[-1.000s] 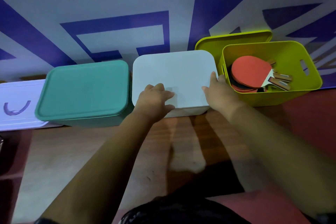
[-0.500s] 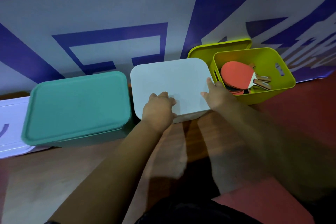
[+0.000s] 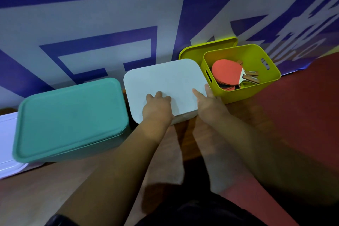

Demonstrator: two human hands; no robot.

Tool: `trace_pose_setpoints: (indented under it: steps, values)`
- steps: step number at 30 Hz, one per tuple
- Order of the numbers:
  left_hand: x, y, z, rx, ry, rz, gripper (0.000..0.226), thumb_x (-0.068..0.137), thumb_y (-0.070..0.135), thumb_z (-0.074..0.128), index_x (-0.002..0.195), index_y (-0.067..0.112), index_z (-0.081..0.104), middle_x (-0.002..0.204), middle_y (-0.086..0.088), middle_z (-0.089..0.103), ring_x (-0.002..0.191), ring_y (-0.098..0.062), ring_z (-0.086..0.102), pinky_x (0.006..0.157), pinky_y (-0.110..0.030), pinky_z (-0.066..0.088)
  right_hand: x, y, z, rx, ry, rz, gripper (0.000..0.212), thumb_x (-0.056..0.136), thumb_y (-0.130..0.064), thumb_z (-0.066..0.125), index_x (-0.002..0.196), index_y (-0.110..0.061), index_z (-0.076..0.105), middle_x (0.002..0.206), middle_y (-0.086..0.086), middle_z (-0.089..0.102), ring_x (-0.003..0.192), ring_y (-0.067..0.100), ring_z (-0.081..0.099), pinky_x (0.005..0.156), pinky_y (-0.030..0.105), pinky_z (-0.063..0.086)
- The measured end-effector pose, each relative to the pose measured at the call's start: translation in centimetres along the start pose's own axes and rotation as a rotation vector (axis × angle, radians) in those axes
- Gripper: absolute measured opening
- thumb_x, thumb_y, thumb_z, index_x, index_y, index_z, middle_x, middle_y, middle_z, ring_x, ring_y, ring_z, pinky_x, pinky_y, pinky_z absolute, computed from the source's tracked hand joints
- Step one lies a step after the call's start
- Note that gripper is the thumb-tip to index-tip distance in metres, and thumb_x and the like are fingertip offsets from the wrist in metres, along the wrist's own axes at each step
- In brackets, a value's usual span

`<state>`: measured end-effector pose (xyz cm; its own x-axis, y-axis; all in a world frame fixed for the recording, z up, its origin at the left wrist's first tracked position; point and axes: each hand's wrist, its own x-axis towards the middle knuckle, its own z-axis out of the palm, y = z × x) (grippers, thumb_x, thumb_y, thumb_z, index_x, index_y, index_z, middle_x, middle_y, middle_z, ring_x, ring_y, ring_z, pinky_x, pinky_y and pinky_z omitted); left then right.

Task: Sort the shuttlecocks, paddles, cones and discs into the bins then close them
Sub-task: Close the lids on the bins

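Note:
A white bin with its lid (image 3: 165, 79) on stands in the middle of a row against the wall. My left hand (image 3: 157, 108) rests on the lid's front part, fingers bent down onto it. My right hand (image 3: 209, 104) lies at the lid's front right corner, its fingers stretched along the edge. To the right stands an open yellow-green bin (image 3: 256, 90) holding several red paddles (image 3: 227, 71) with wooden handles. Its yellow-green lid (image 3: 194, 51) leans behind it against the wall. Left of the white bin sits a teal bin with its lid (image 3: 71, 115) on.
A white lidded bin (image 3: 7, 143) shows partly at the far left. A blue and white banner wall (image 3: 128, 14) runs behind the row. The floor in front is wood with a red area (image 3: 302, 106) at the right.
The view has shifted a little, so the bins sit further right and lower. Both hands stay on the white lid in nearly the same places.

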<state>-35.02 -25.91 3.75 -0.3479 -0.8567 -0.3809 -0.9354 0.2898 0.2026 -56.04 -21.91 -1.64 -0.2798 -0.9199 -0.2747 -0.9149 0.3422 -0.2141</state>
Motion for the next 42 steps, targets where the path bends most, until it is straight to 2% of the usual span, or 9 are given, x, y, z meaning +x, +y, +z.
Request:
trace_pose_setpoints:
  steps: [3,8,13,15,18,24,27,37,42]
  values:
    - [0.1,-0.1,-0.2,0.018,-0.002,0.009,0.066,0.092,0.041,0.075,0.15,0.026,0.048,0.145,-0.004,0.045,0.131,-0.032,0.04,0.098,-0.042,0.051,0.3,0.6,0.2,0.065,-0.034,-0.013,0.068,0.104,-0.024,0.047,0.163,-0.049,0.025,0.177,0.005,-0.001,0.144,0.027,0.048,0.103,0.035,0.051]
    - [0.2,0.2,-0.1,0.02,0.013,-0.011,0.067,0.091,0.039,0.077,0.15,0.026,0.048,0.144,-0.004,0.046,0.13,-0.032,0.041,0.098,-0.043,0.053,0.2,0.5,-1.2,-0.016,-0.104,-0.097,0.06,0.113,-0.02,0.035,0.167,-0.036,0.015,0.177,-0.003,-0.004,0.163,0.015,-0.002,0.12,0.023,0.031]
    - [1.0,1.4,-0.4,0.06,0.007,-0.057,0.065,0.085,0.037,0.082,0.142,0.022,0.055,0.134,-0.007,0.051,0.125,-0.032,0.048,0.096,-0.045,0.053,0.0,1.4,-4.0,0.014,-0.147,-0.131,0.052,0.108,-0.034,0.047,0.16,-0.04,0.04,0.177,0.0,0.007,0.157,0.024,0.03,0.118,0.036,0.038]
    - [1.6,2.7,-0.8,0.07,0.014,-0.105,0.061,0.086,0.043,0.08,0.138,0.018,0.059,0.131,-0.009,0.055,0.123,-0.032,0.052,0.099,-0.045,0.052,0.6,2.5,-4.9,0.081,-0.158,-0.208,0.047,0.106,-0.033,0.052,0.153,-0.035,0.053,0.173,0.002,0.023,0.154,0.022,0.035,0.12,0.034,0.036]
    - [3.2,5.8,-1.6,0.028,0.035,-0.186,0.052,0.094,0.05,0.068,0.128,0.01,0.064,0.126,-0.013,0.06,0.119,-0.033,0.055,0.1,-0.046,0.052,1.2,5.1,-7.2,0.244,-0.126,-0.267,0.044,0.106,-0.031,0.054,0.149,-0.028,0.059,0.156,0.001,0.047,0.141,0.022,0.049,0.109,0.03,0.039]
    - [7.2,15.0,-3.9,-0.094,0.145,-0.114,0.045,0.099,0.042,0.064,0.133,0.012,0.067,0.133,-0.015,0.063,0.122,-0.034,0.059,0.102,-0.042,0.05,3.7,13.9,-12.0,0.463,0.018,-0.214,0.029,0.102,-0.025,0.058,0.126,-0.023,0.075,0.132,0.002,0.066,0.124,0.021,0.06,0.103,0.03,0.044]
    - [10.0,19.6,-5.3,-0.094,0.214,-0.074,0.037,0.097,0.035,0.065,0.123,0.01,0.07,0.125,-0.017,0.064,0.114,-0.038,0.063,0.096,-0.042,0.054,5.5,18.7,-13.9,0.509,0.037,-0.185,0.024,0.103,-0.023,0.058,0.116,-0.019,0.078,0.127,0.001,0.073,0.122,0.022,0.064,0.104,0.035,0.049]
    - [18.5,28.1,-7.6,-0.045,0.264,-0.102,0.05,0.094,0.025,0.067,0.142,0.011,0.06,0.143,-0.018,0.055,0.127,-0.039,0.056,0.104,-0.042,0.046,10.2,28.7,-17.4,0.663,0.113,-0.085,0.022,0.103,-0.025,0.056,0.113,-0.021,0.075,0.12,-0.003,0.072,0.106,0.02,0.067,0.084,0.034,0.053]
    - [22.7,28.3,-8.0,-0.028,0.251,-0.153,0.062,0.093,0.024,0.066,0.15,0.008,0.047,0.148,-0.02,0.05,0.131,-0.046,0.05,0.11,-0.049,0.043,12.1,30.7,-18.1,0.684,0.145,-0.05,0.023,0.103,-0.023,0.055,0.117,-0.022,0.074,0.124,-0.001,0.071,0.111,0.019,0.065,0.087,0.032,0.052]
